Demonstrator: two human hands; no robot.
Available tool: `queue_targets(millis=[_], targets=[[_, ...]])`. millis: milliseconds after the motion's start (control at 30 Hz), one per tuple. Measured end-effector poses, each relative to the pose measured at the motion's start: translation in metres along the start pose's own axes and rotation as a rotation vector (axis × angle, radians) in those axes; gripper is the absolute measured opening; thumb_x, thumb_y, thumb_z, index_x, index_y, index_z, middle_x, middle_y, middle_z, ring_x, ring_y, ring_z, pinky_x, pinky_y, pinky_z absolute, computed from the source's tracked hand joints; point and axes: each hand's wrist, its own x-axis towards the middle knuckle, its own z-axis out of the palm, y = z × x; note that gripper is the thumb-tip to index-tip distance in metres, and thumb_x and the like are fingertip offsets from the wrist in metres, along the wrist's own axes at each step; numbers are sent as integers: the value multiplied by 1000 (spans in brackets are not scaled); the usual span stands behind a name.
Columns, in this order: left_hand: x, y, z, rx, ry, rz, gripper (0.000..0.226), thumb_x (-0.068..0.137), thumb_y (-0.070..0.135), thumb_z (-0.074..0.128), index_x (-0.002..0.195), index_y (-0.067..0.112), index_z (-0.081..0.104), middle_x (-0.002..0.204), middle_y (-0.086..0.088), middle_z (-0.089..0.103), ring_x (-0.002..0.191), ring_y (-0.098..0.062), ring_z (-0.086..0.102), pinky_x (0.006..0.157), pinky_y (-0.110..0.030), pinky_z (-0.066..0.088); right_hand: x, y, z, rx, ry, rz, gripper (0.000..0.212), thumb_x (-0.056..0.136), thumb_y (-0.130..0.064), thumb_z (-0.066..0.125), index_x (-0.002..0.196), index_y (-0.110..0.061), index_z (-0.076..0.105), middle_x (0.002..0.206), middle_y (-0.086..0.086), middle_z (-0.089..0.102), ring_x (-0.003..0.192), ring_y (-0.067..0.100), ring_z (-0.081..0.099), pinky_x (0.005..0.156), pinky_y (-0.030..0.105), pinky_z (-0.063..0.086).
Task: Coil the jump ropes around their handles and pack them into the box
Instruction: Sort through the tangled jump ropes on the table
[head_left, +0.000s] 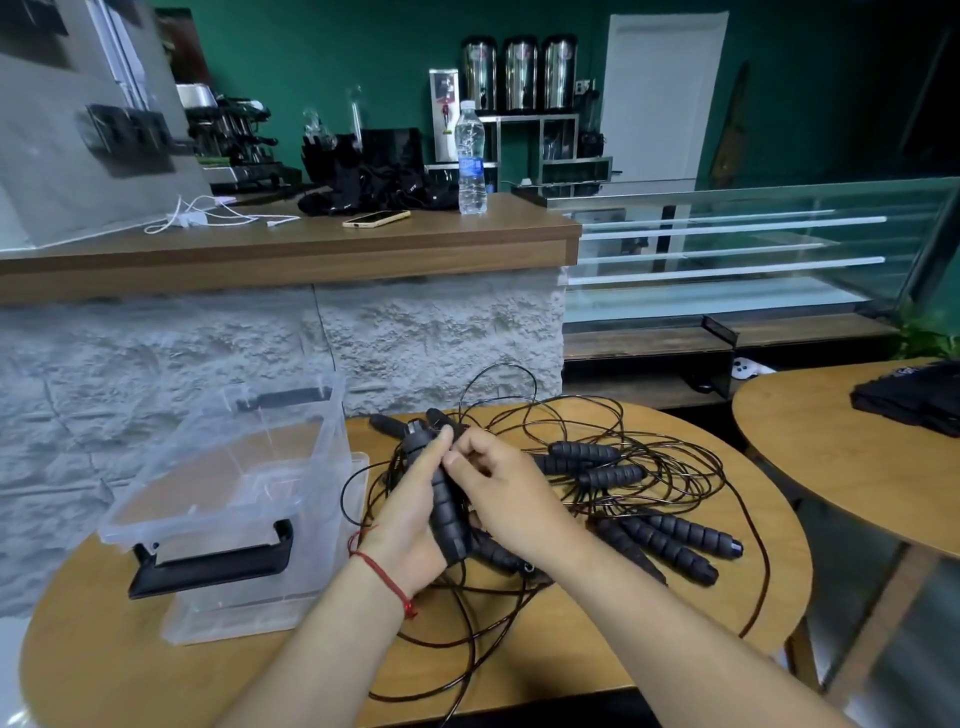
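The held handles (448, 512) are sitting in the middle of the round table (779, 561), lifted a little above it, their long axis running nearly straight away from the person with the cord end pointing far and the butt end pointing back toward the wrist. The left hand (405, 519) is gripping them from the left side, fingers wrapping round the ribbed foam. The right hand (506, 488) is reaching in from the right, and its curled fingertips appear to be pinching the thin black cord (524, 384) just where it is leaving the far end of the handles. Both hands are touching the same bundle, the right one sitting nearer the cord's exit, so winding probably falls to it while the left is steadying. The rest of the cord is sprawling in loose tangled loops over the table, mostly right of the hands, running among the loose handles (675, 540) lying there. The clear plastic box (234, 519) is standing open just left of the left hand, its black latch facing the person
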Motion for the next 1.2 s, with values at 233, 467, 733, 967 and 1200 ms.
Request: queue_targets(millis=[233, 467, 733, 967, 1200], targets=[[10, 40, -11, -198, 40, 153, 38, 101, 36, 65, 68, 23, 53, 66, 7, 62, 66, -14, 69, 80, -44, 60, -23, 18, -9, -54, -145, -26, 33, 101, -40, 68, 80, -20, 54, 70, -9, 62, 68, 2, 54, 69, 32, 43], [6, 65, -22, -159, -120, 148, 38, 99, 47, 65, 69, 27, 52, 52, 11, 36, 42, -4, 37, 43, -21, 35, -40, 51, -34, -39, -232, 75, 34, 92, -33, 80, 81, -17, 52, 89, 2, 70, 84, 16, 63, 90, 41, 53], [-8, 47, -19, -83, -223, 164, 41, 102, 39, 59, 66, 24, 45, 46, 11, 30, 34, -5, 31, 39, -22, 26, -55, 73, -40, -10, -383, 203, 19, 95, -47, 74, 103, -29, 71, 92, -6, 65, 93, 7, 61, 101, 43, 49], [-1, 41, -7, -32, -124, 272, 46, 103, 33, 58, 60, 24, 43, 44, 9, 26, 33, -7, 26, 39, -22, 26, -63, 79, -47, 138, -492, 519, 60, 90, -74, 60, 100, -17, 73, 103, -15, 70, 101, 0, 65, 106, 33, 46], [35, 45, -28, 437, -34, 594, 45, 89, 47, 72, 65, 16, 48, 51, 3, 38, 40, -14, 35, 42, -26, 31, -74, 100, -47, 765, -598, 717, 44, 101, -41, 71, 128, -8, 61, 87, 13, 58, 65, 21, 57, 56, 30, 54]])
